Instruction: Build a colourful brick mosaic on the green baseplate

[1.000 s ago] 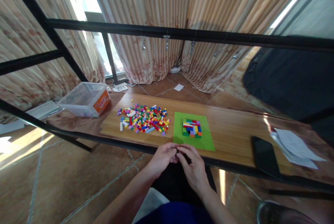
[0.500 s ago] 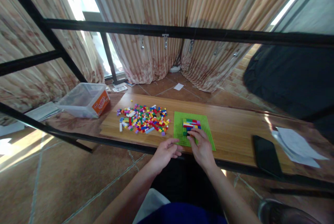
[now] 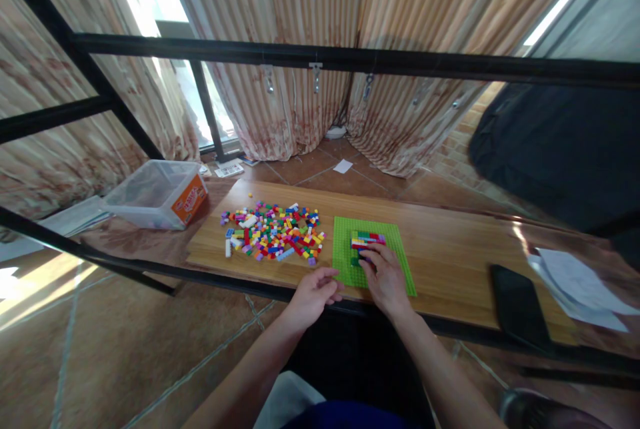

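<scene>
A green baseplate [image 3: 342, 242] lies on the wooden table with a low block of multicoloured toy bricks [image 3: 367, 238] on it, rows of red, white, green and blue showing. My right hand [image 3: 387, 279] reaches over the plate, thumb and fingertips closed at the near side of the block on a small toy brick, mostly hidden by the fingers. A dark green brick [image 3: 355, 261] shows just left of those fingertips. My left hand [image 3: 314, 292] hovers at the plate's near left corner, fingers loosely bent and apart, with nothing visible in it.
Loose toy bricks [image 3: 275, 232] spread over the table's left part. Beyond the table's left end stands a clear plastic box [image 3: 155, 192] with an orange label. A black tablet-like object [image 3: 520, 306] and white papers [image 3: 583, 286] lie at right. A black metal bar [image 3: 320, 56] crosses ahead.
My right fingertips stay at the near side of the brick block, shifted only slightly. My left hand has drawn a little left and down. The view has moved slightly.
</scene>
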The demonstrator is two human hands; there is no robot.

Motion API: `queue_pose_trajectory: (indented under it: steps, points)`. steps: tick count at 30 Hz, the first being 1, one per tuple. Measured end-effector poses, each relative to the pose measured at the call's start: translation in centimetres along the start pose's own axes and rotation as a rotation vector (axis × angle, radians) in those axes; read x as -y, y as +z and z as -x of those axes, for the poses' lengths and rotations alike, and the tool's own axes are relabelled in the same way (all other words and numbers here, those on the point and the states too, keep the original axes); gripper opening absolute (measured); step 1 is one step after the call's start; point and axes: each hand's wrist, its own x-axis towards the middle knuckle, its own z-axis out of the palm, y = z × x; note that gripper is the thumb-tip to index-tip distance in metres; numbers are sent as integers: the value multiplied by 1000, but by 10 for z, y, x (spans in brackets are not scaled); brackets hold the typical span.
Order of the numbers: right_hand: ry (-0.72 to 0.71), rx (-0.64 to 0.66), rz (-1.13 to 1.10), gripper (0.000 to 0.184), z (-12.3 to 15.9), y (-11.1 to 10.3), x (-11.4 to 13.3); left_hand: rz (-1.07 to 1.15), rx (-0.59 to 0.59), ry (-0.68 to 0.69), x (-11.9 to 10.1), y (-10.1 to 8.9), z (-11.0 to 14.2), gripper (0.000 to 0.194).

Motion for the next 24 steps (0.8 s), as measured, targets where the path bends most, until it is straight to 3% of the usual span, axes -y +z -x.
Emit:
queue_pose_trajectory:
  steps: [8, 14, 19, 24]
  points:
    - [190, -7, -378, 22, 13, -7, 40, 266, 40, 27, -6, 18, -14, 31]
    - [254, -8, -445, 22, 19, -8, 43, 401, 19, -19, -7, 24, -24, 29]
    - [267, 24, -385, 25, 18, -12, 37, 216, -62, -46, -15, 33, -30, 15]
    - [284, -57, -344, 27, 22, -23, 22, -240, -168, 81, -20, 37, -47, 14]
